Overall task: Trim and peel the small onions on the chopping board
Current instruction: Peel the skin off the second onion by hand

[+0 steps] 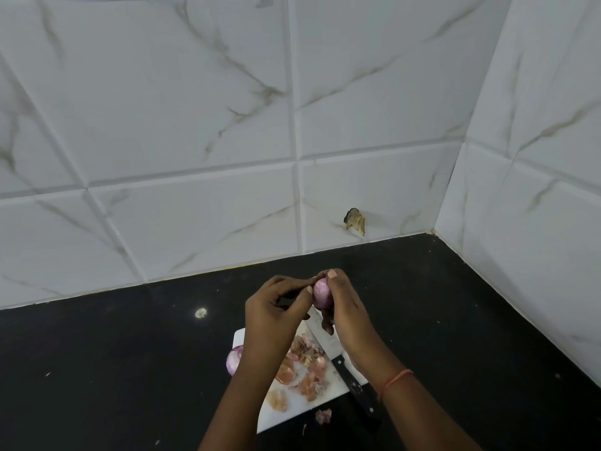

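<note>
Bare black counter [113, 369] stretches wide to the left of the chopping board [294, 408]. On the board, peelings [305, 366] and a knife [344, 369] crowd the surface; tiled walls [536, 222] close the right corner.

A purple onion [322, 296] is seen over a white chopping board [294, 408], pinkish-orange peels [305, 369], a black-handled knife [354, 384], a black table [113, 353] and grey-veined white tiles [195, 109].
</note>
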`<act>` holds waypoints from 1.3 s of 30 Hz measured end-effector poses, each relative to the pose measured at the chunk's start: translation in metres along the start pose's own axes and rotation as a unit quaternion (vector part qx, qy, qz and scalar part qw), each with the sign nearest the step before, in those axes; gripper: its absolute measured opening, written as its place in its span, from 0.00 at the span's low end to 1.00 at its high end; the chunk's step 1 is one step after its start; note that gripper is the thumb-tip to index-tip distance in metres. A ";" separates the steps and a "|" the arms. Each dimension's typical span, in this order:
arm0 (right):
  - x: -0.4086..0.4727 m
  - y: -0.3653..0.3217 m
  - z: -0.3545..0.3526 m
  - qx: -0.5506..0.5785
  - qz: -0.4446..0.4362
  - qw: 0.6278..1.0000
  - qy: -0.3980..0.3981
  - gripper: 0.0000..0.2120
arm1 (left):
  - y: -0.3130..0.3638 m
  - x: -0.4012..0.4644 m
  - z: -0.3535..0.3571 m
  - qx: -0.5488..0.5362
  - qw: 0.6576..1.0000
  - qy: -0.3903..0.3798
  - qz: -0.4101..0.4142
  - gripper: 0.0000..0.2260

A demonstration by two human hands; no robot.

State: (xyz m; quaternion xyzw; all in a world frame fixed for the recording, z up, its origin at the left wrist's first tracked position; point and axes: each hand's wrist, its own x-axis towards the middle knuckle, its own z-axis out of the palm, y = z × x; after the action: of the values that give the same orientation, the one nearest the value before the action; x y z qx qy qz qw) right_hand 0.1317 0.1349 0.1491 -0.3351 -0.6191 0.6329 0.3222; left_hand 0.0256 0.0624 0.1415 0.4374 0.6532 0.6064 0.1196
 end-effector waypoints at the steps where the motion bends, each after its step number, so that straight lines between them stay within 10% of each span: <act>1: 0.000 0.000 0.000 0.001 0.000 1.000 -0.001 0.17 | 0.000 0.000 0.000 0.000 1.000 0.002 -0.002 0.08; 39: -0.010 0.001 0.000 -0.059 -0.069 0.996 -0.018 0.16 | 0.024 -0.016 -0.004 -0.048 0.998 0.032 -0.002 0.04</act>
State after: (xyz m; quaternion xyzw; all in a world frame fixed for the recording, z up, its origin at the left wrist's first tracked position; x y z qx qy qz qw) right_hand 0.1373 0.1262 0.1481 -0.2985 -0.6826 0.5778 0.3334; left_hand 0.0423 0.0454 0.1580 0.4105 0.6275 0.6505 0.1210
